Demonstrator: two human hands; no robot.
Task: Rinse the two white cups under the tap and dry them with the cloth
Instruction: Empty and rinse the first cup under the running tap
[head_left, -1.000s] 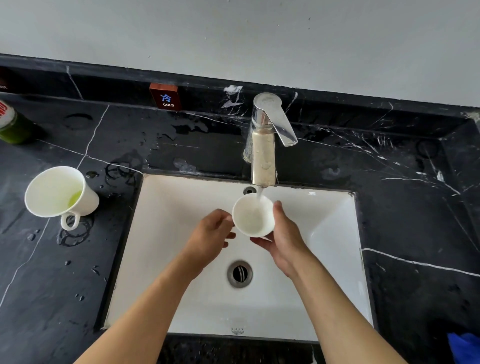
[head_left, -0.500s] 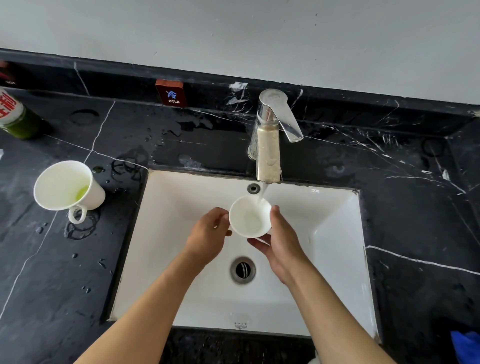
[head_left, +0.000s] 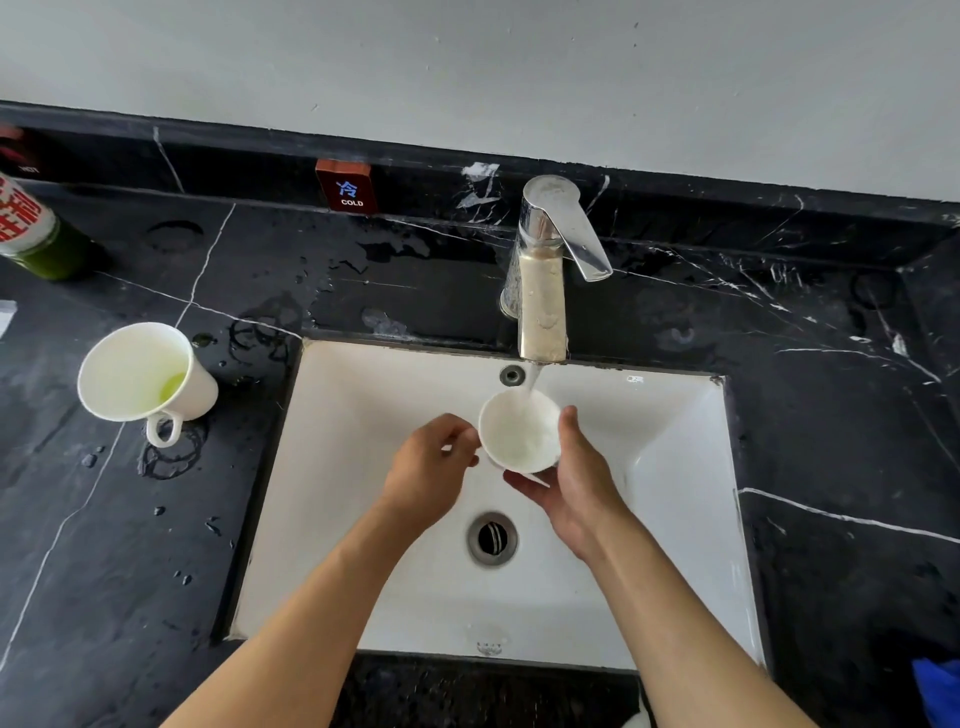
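Observation:
Over the white sink (head_left: 675, 467) I hold a white cup (head_left: 519, 431) under the tap (head_left: 543, 280). Water runs from the spout into the cup. My right hand (head_left: 576, 478) cups it from the right and below. My left hand (head_left: 431, 467) grips its left side, where the handle is hidden. A second white cup (head_left: 140, 374) with a handle and a little green liquid inside stands on the black counter to the left of the sink. A corner of blue cloth (head_left: 940, 691) shows at the bottom right edge.
The black marble counter (head_left: 130, 545) is wet, with drops and ring marks around the second cup. A green bottle with a red and white label (head_left: 31, 234) stands at the far left. A COLD label (head_left: 345, 189) sits on the back ledge. The drain (head_left: 491, 538) lies below my hands.
My hands and the cup have stayed under the running water. The view has shifted slightly, so everything sits a little further right and lower in the frame.

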